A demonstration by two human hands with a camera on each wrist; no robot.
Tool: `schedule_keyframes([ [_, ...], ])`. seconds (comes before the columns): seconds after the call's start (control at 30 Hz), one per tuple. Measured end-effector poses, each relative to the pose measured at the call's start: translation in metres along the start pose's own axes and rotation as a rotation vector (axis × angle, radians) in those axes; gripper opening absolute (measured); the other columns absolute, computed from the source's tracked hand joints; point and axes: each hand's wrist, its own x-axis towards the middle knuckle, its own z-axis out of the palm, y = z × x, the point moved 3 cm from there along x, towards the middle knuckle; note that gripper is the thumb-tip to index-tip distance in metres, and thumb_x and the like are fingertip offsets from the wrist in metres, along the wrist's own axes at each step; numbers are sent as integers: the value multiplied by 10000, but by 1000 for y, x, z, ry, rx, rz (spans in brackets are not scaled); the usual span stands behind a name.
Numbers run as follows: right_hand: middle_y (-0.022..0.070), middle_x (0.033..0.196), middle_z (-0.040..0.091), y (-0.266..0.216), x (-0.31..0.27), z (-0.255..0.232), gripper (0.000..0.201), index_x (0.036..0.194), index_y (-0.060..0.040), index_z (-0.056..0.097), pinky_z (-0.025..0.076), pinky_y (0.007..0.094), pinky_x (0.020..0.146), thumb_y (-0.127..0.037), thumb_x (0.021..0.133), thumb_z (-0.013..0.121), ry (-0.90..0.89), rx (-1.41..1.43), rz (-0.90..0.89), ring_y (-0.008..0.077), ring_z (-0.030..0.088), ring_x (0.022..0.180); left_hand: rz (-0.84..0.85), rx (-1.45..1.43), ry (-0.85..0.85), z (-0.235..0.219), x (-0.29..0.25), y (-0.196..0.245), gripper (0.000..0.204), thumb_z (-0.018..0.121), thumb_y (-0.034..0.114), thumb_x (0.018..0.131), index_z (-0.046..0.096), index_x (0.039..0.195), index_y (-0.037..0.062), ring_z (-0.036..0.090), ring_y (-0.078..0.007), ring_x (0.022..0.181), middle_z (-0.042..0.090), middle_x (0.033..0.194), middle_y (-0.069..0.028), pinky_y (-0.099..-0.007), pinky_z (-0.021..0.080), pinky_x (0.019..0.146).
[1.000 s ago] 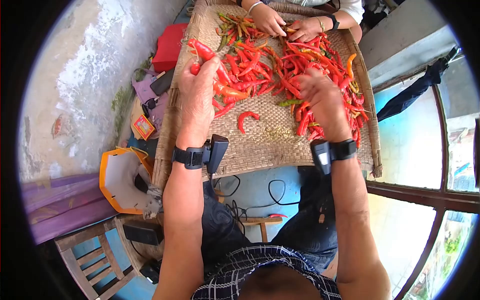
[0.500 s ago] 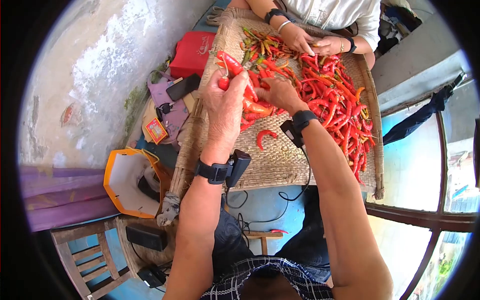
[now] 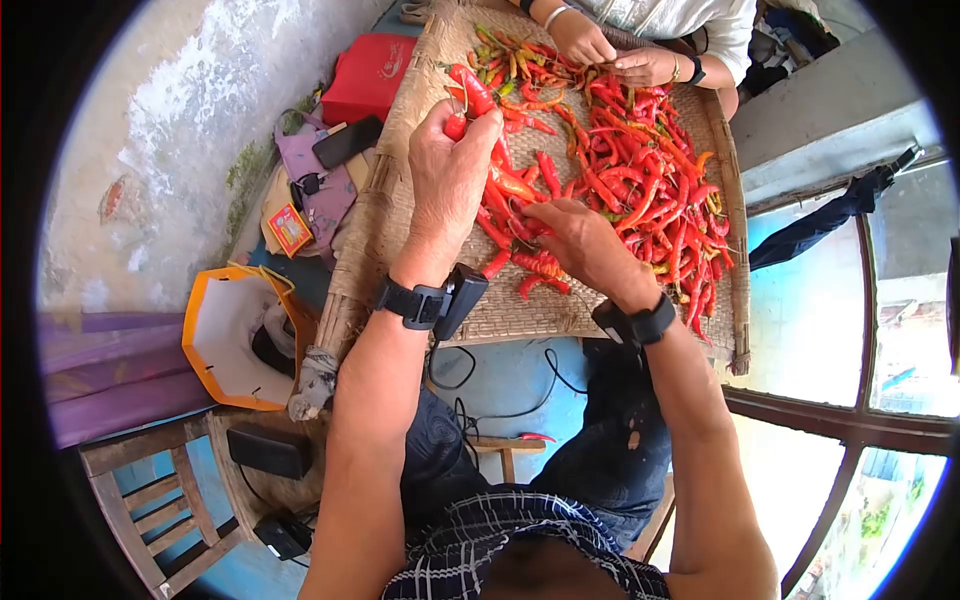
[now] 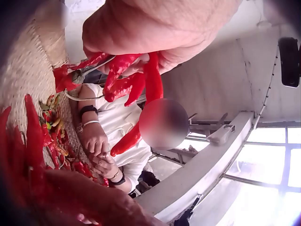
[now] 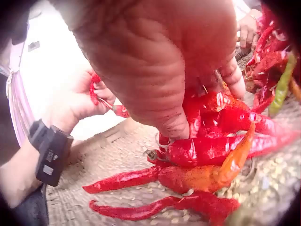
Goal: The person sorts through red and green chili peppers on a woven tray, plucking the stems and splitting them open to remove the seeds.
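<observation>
My left hand [image 3: 447, 180] grips a bunch of red chili peppers [image 3: 472, 90], raised over the left part of a woven tray [image 3: 565, 318]. In the left wrist view, several held chilies [image 4: 151, 77] hang below its curled fingers, stems sticking out. My right hand [image 3: 592, 250] is down at the tray, just right of the left hand. Its thumb and fingers close round red chilies [image 5: 202, 151] in the right wrist view; the palm hides part of them. An orange-red chili [image 5: 202, 178] and a wrinkled red one [image 5: 160, 207] lie beside it.
A large heap of red chilies [image 3: 650, 185] covers the tray's right side. Across the tray, another person's hands [image 3: 610, 55] work near greenish chilies [image 3: 495, 55]. Left of the tray are a red bag [image 3: 370, 78], a phone [image 3: 348, 142] and an orange-edged container [image 3: 215, 335].
My right hand has moved from the right-hand heap to beside the left hand, then down towards the near edge. More chilies now lie around the curved one there. The left hand keeps its bunch.
</observation>
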Motion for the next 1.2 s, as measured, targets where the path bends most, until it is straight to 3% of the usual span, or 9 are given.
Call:
schedule_keyframes([
  [0.13, 175, 874, 634, 3, -18, -4, 255, 1013, -12, 605, 498, 335, 747, 0, 761, 566, 160, 283, 174, 300, 631, 826, -57, 70, -44, 3, -4, 1, 112, 635, 136, 807, 587, 835, 39, 466, -32, 639, 553, 728, 34, -207, 380, 582],
  [0.37, 154, 906, 632, 12, -21, -35, 341, 1093, -23, 566, 484, 332, 773, 9, 754, 565, 175, 323, 387, 261, 624, 868, -119, 58, -91, 9, -10, 0, 106, 641, 132, 803, 587, 841, 49, 459, -24, 611, 551, 717, 36, -191, 368, 542],
  [0.5, 189, 975, 600, 27, -18, -20, 372, 1147, -14, 538, 466, 367, 810, -85, 787, 605, 177, 134, 198, 298, 596, 921, -29, 66, -47, 11, -8, -1, 151, 626, 160, 809, 572, 791, 21, 450, -33, 537, 551, 634, 9, -209, 357, 478],
  [0.7, 238, 913, 594, 65, 20, -4, 345, 1112, -26, 550, 468, 439, 790, -185, 810, 595, 188, 39, 299, 380, 573, 903, -21, 40, -11, 4, -4, 0, 151, 618, 152, 805, 562, 790, 12, 465, -40, 546, 557, 645, 0, -217, 376, 489],
  [0.8, 210, 920, 617, 75, 42, 21, 320, 1042, -46, 568, 477, 443, 764, -239, 791, 613, -25, -232, 406, 380, 593, 855, -53, -37, -14, 5, -3, 3, 149, 613, 145, 803, 555, 786, 8, 481, -46, 559, 562, 649, -6, -221, 395, 505],
  [0.9, 194, 905, 624, 59, 53, 33, 293, 1008, -45, 586, 481, 436, 759, -221, 776, 618, 34, -72, 187, 379, 599, 829, -7, -32, 3, 3, -1, 7, 146, 611, 141, 804, 553, 786, 8, 488, -49, 572, 563, 650, -11, -223, 408, 520],
  [0.97, 194, 856, 618, 42, 52, 39, 229, 980, -55, 607, 469, 425, 732, -90, 756, 574, -42, 236, 116, 368, 593, 828, -18, -29, -8, 3, -2, 10, 161, 615, 152, 802, 552, 775, 6, 479, -50, 570, 546, 633, -9, -234, 403, 519],
  [1.03, 194, 859, 612, 19, 45, 28, 286, 1044, -40, 582, 465, 388, 733, -89, 764, 605, -32, 225, 59, 353, 589, 834, 0, 3, -11, 0, 0, 2, 170, 617, 159, 799, 553, 771, 3, 472, -52, 563, 536, 622, -8, -240, 399, 516],
  [1.2, 179, 825, 612, 5, 21, 8, 226, 975, -51, 584, 477, 414, 689, -46, 752, 554, 24, 201, 222, 352, 600, 801, -24, 192, 13, 1, -2, 3, 189, 624, 176, 788, 557, 775, 0, 445, -55, 532, 501, 585, -1, -254, 384, 502],
])
